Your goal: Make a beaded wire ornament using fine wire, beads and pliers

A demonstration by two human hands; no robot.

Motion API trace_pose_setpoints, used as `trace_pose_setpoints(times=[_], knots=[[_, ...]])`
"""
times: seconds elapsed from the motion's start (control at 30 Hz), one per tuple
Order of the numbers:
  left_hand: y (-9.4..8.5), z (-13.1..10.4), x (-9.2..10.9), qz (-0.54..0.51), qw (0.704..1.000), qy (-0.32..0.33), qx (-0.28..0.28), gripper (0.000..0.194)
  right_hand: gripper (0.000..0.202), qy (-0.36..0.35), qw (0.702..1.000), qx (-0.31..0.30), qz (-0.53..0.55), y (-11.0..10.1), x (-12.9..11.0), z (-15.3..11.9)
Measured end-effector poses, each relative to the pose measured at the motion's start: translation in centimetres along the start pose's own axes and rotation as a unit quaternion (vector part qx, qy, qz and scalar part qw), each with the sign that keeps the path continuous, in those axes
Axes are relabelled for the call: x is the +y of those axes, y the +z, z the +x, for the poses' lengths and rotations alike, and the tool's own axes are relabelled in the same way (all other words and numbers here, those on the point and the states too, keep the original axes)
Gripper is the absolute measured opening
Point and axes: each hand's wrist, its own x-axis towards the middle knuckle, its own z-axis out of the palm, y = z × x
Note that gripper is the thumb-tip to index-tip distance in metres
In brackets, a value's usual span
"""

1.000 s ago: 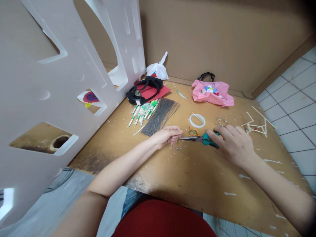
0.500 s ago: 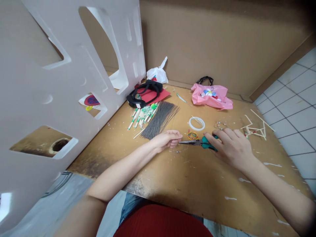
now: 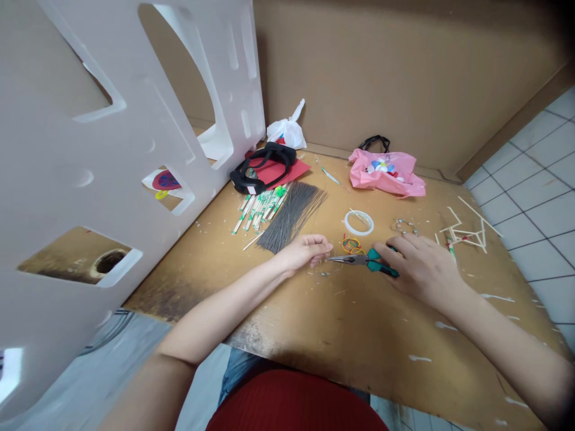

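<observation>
My right hand [image 3: 420,263] grips green-handled long-nose pliers [image 3: 359,259], their jaws pointing left. The tips reach the fingers of my left hand [image 3: 309,248], which are pinched together; whatever lies between them is too small to make out. Just below the jaws, a thin wire loop with small beads [image 3: 324,273] lies on the table. Behind the pliers is a bunch of red, yellow and green rubber bands [image 3: 351,244]. A bundle of thin grey wires [image 3: 290,221] lies beyond my left wrist.
Paper-wrapped chopsticks [image 3: 258,209], a black head strap [image 3: 269,167] and a white bag [image 3: 287,133] sit at back left. A white ring [image 3: 371,222], a second beaded loop [image 3: 404,226], a pink bag [image 3: 386,173] and a stick frame [image 3: 467,236] lie rightward. A white panel [image 3: 179,137] stands left.
Both hands and the pliers hold almost the same place, with the jaws still at my left fingertips. The view has shifted very slightly.
</observation>
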Motion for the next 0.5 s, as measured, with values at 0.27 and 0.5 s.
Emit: trace_pose_setpoints(times=[0.27, 0.5], knots=[[-0.2, -0.9, 0.5, 0.396, 0.888, 0.231, 0.037, 0.028, 0.029, 0.125, 0.954, -0.188, 0.196, -0.4, -0.9, 0.7], [-2.2, 0.8, -1.5, 0.227, 0.967, 0.087, 0.071, 0.031, 0.037, 0.162, 0.950, -0.146, 0.225, 2.3, -1.4, -2.3]])
